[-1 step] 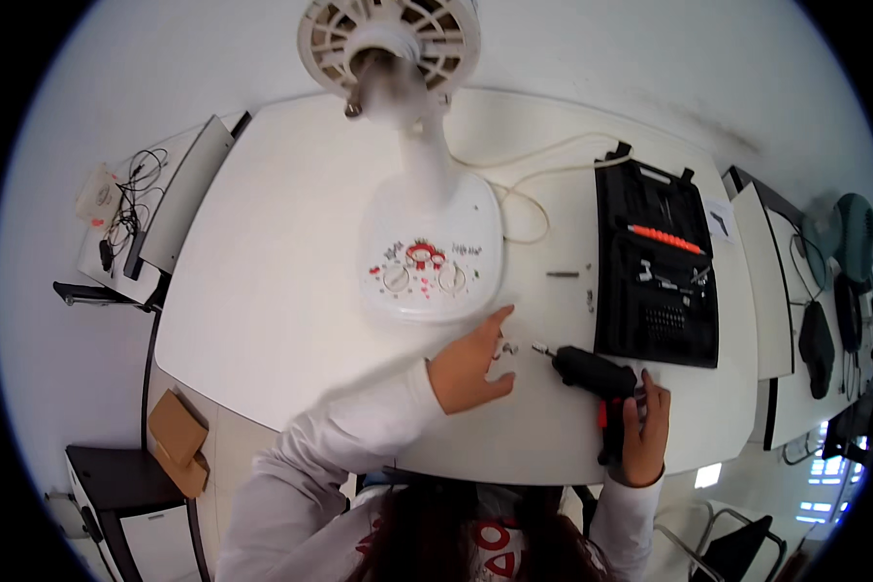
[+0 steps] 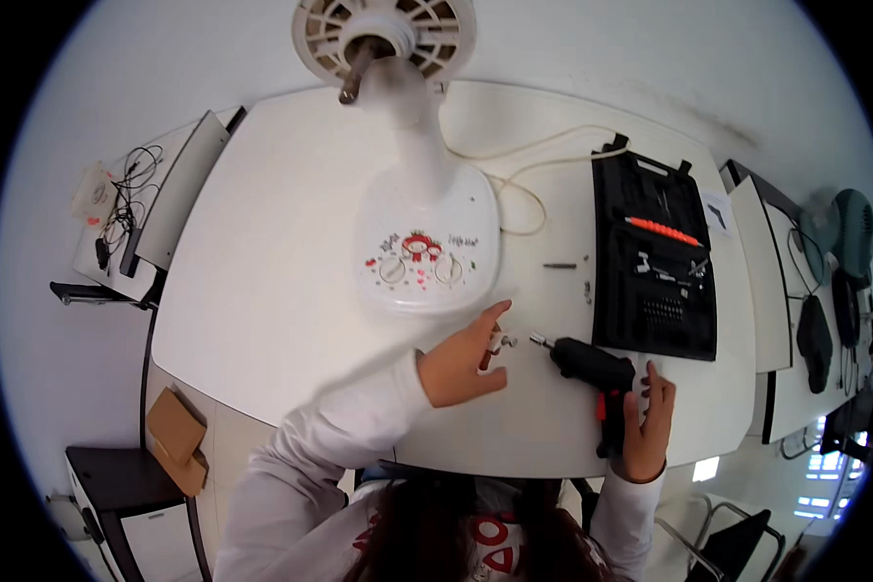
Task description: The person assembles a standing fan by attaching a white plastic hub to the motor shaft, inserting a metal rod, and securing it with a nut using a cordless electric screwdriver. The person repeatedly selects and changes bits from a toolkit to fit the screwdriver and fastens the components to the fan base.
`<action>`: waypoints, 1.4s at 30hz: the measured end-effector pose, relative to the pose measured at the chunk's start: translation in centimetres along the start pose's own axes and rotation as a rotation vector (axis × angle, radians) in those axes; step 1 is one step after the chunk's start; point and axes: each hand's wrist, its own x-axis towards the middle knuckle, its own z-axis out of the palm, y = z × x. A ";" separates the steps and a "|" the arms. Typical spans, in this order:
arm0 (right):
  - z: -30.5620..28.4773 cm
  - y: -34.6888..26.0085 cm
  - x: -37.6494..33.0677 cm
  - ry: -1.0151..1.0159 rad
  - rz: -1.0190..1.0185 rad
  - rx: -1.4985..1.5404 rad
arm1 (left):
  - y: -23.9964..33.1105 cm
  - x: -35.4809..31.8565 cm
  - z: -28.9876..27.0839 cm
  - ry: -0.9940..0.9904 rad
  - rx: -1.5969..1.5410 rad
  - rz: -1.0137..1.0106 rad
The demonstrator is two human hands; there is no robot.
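Just beside the left hand point(image 2: 463, 366), small screws point(image 2: 502, 340).

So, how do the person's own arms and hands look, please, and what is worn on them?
Both arms are covered by long white sleeves that reach to the wrists. The left hand and the right hand are bare: no gloves, and no rings or watch can be made out. The white top carries red markings on the chest.
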 end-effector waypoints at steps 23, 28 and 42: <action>-0.9 -17.3 13.2 -0.290 -0.372 0.747 | 9.8 0.2 -7.2 0.363 -0.112 0.389; 1.5 -17.1 17.7 -0.531 -0.138 1.058 | 8.6 3.1 -9.0 0.543 -0.168 0.400; 10.5 -18.6 26.2 -0.330 -0.190 1.298 | 2.5 7.0 -15.5 1.223 -0.040 0.720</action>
